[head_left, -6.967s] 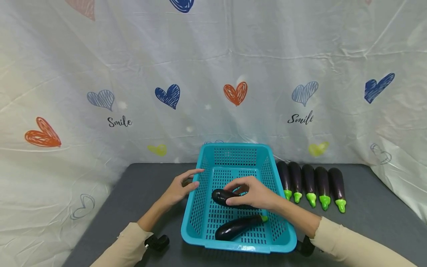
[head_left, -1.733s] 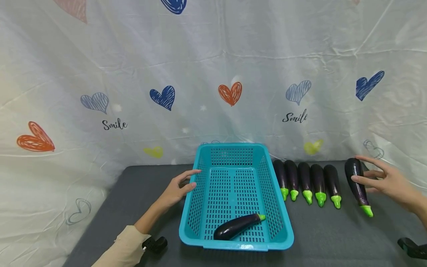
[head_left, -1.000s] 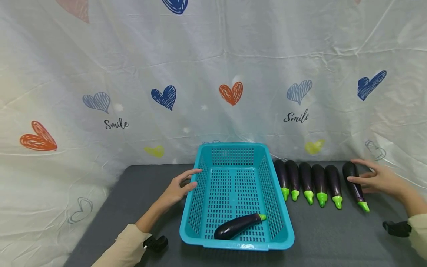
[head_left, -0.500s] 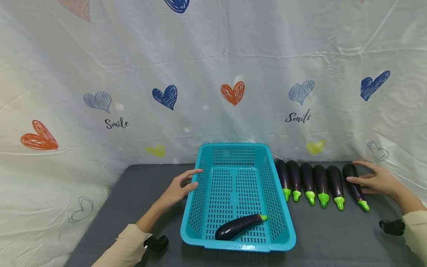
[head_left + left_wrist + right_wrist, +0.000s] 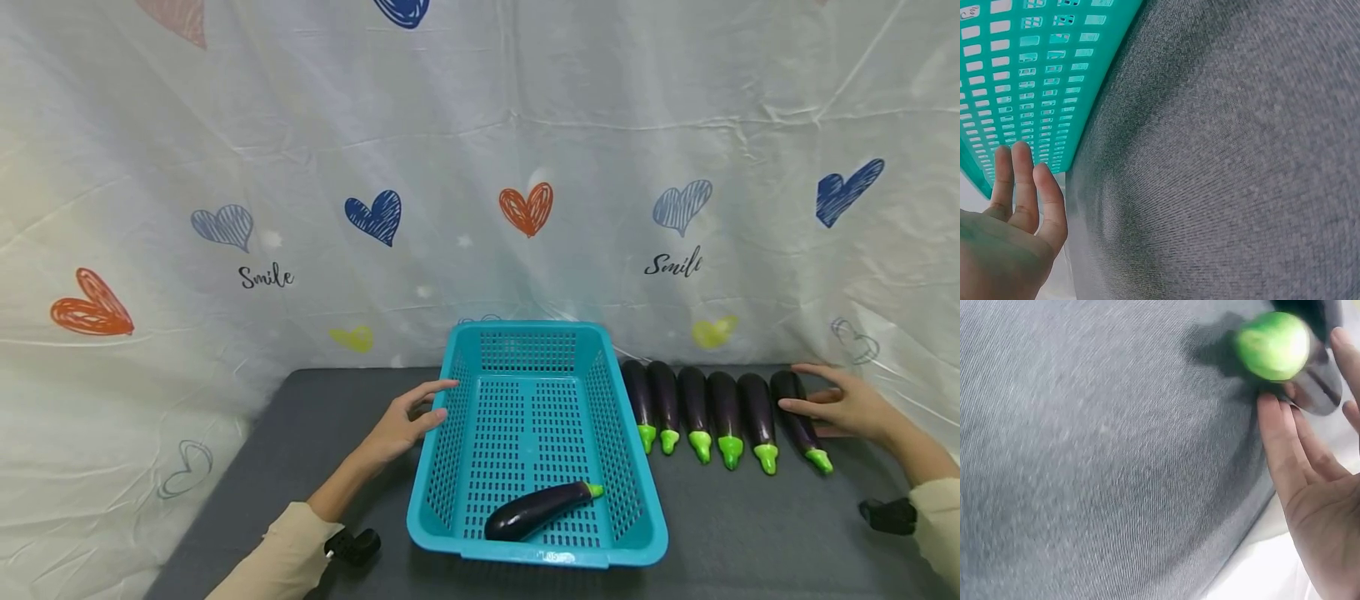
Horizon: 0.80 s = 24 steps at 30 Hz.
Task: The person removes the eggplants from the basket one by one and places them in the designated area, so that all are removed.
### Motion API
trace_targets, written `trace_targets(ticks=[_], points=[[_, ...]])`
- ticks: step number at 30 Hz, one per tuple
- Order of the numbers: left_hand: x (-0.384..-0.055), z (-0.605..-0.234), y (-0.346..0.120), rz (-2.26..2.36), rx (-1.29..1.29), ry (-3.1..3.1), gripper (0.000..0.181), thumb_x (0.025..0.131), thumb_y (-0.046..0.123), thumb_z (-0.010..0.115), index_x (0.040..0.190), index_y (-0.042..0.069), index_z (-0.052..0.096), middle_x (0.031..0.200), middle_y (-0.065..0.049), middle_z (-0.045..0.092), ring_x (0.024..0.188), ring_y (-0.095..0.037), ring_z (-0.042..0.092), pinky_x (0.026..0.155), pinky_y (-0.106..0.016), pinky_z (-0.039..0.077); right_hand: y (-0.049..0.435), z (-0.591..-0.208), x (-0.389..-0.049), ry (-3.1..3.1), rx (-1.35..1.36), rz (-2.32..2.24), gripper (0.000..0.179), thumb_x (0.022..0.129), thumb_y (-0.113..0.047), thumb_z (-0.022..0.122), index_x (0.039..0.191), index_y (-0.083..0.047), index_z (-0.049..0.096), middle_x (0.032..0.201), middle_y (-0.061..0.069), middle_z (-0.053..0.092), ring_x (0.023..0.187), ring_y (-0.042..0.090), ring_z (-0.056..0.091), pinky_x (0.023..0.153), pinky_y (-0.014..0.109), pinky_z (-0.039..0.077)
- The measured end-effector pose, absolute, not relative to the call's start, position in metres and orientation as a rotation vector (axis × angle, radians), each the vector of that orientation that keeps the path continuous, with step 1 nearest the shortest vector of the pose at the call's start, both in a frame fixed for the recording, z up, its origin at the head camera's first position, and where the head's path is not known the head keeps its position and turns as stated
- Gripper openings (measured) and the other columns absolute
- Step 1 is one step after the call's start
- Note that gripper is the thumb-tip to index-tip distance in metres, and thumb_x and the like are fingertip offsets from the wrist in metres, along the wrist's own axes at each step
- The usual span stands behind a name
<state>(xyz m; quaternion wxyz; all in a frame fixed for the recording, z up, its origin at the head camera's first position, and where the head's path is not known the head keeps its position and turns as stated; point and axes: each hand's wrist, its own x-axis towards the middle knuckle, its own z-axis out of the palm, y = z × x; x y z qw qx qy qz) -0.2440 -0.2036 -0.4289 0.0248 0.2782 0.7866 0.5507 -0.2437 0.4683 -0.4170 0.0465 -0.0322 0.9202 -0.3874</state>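
My right hand (image 5: 855, 408) holds a glossy dark purple eggplant (image 5: 797, 412) between thumb and fingers, at the right end of a row of similar eggplants (image 5: 726, 408). That eggplant lies on the table, its green stem end toward me and slightly splayed to the right. In the right wrist view the green stem end (image 5: 1272, 347) is close up, with straight fingers (image 5: 1282, 437) alongside. Another eggplant (image 5: 536, 510) lies slanted in the near part of the blue basket (image 5: 536, 552). My left hand (image 5: 405, 421) rests its extended fingertips at the basket's left rim.
A dark grey cloth covers the table (image 5: 750, 533). The row of eggplants begins close to the basket's right wall. Behind the table hangs a white curtain (image 5: 450, 125) printed with hearts. Black wrist cameras (image 5: 352, 546) sit below both hands.
Since the earliest frame, my right hand has taken one eggplant from the basket to the row's right end. In the last second it has shifted slightly closer to its neighbour. The left hand stays.
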Motion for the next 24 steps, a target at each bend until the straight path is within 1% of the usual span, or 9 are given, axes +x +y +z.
trace_targets(ticks=[4, 6, 8, 11, 14, 16, 20, 24], points=[[-0.243, -0.429, -0.203, 1.682, 0.850, 2.457, 0.047, 0.105, 0.020, 0.058, 0.152, 0.018, 0.050, 0.160, -0.011, 0.035, 0.141, -0.044, 0.034, 0.097, -0.063, 0.041, 0.470, -0.418, -0.242, 2.842, -0.074, -1.138, 0.089, 0.102, -0.030, 0.067, 0.154, 0.012, 0.009, 0.124, 0.058, 0.039, 0.102, 0.058, 0.060, 0.068, 0.048, 0.059], [-0.243, -0.429, -0.203, 1.682, 0.852, 2.456, 0.047, 0.105, 0.020, 0.058, 0.152, 0.017, 0.050, 0.159, -0.012, 0.035, 0.141, -0.044, 0.034, 0.097, -0.063, 0.042, 0.471, -0.417, -0.241, 2.873, -0.053, -1.098, 0.092, 0.102, -0.032, 0.066, 0.153, 0.014, 0.005, 0.125, 0.059, 0.036, 0.105, 0.062, 0.056, 0.067, 0.050, 0.058], [-0.244, -0.429, -0.203, 1.680, 0.851, 2.457, 0.047, 0.105, 0.020, 0.058, 0.151, 0.016, 0.050, 0.159, -0.013, 0.035, 0.141, -0.045, 0.033, 0.097, -0.063, 0.042, 0.473, -0.414, -0.240, 2.911, -0.057, -1.065, 0.092, 0.102, -0.032, 0.065, 0.154, 0.014, 0.005, 0.127, 0.059, 0.033, 0.107, 0.065, 0.052, 0.068, 0.053, 0.058], [-0.244, -0.430, -0.203, 1.678, 0.841, 2.458, 0.047, 0.105, 0.019, 0.058, 0.151, 0.017, 0.050, 0.159, -0.013, 0.035, 0.141, -0.045, 0.034, 0.097, -0.063, 0.042, 0.473, -0.407, -0.238, 3.013, -0.032, -0.972, 0.092, 0.101, -0.037, 0.066, 0.154, 0.013, 0.010, 0.129, 0.057, 0.030, 0.111, 0.068, 0.045, 0.072, 0.060, 0.054], [-0.244, -0.429, -0.203, 1.677, 0.839, 2.458, 0.047, 0.105, 0.019, 0.058, 0.151, 0.017, 0.050, 0.159, -0.011, 0.036, 0.141, -0.044, 0.035, 0.097, -0.063, 0.043, 0.470, -0.400, -0.237, 3.106, -0.035, -0.926, 0.090, 0.100, -0.038, 0.066, 0.155, 0.012, 0.016, 0.135, 0.054, 0.027, 0.114, 0.070, 0.039, 0.079, 0.071, 0.045], [-0.244, -0.429, -0.203, 1.681, 0.843, 2.457, 0.047, 0.105, 0.018, 0.058, 0.151, 0.017, 0.051, 0.159, -0.011, 0.036, 0.141, -0.043, 0.035, 0.096, -0.061, 0.044, 0.466, -0.395, -0.237, 3.174, -0.063, -0.910, 0.087, 0.100, -0.037, 0.067, 0.154, 0.013, 0.021, 0.140, 0.051, 0.027, 0.114, 0.071, 0.037, 0.082, 0.075, 0.039], [-0.245, -0.429, -0.203, 1.690, 0.877, 2.449, 0.047, 0.105, 0.017, 0.059, 0.151, 0.015, 0.051, 0.158, -0.014, 0.038, 0.138, -0.044, 0.038, 0.091, -0.057, 0.047, 0.458, -0.385, -0.239, 3.300, -0.111, -0.903, 0.078, 0.099, -0.032, 0.071, 0.147, 0.016, 0.033, 0.144, 0.048, 0.029, 0.111, 0.071, 0.039, 0.084, 0.077, 0.035], [-0.245, -0.428, -0.203, 1.685, 0.885, 2.457, 0.047, 0.104, 0.017, 0.059, 0.151, 0.013, 0.051, 0.157, -0.015, 0.038, 0.138, -0.045, 0.038, 0.092, -0.059, 0.046, 0.449, -0.374, -0.240, 3.322, -0.104, -0.916, 0.073, 0.099, -0.033, 0.070, 0.144, 0.016, 0.038, 0.143, 0.046, 0.033, 0.113, 0.070, 0.040, 0.084, 0.078, 0.035]])
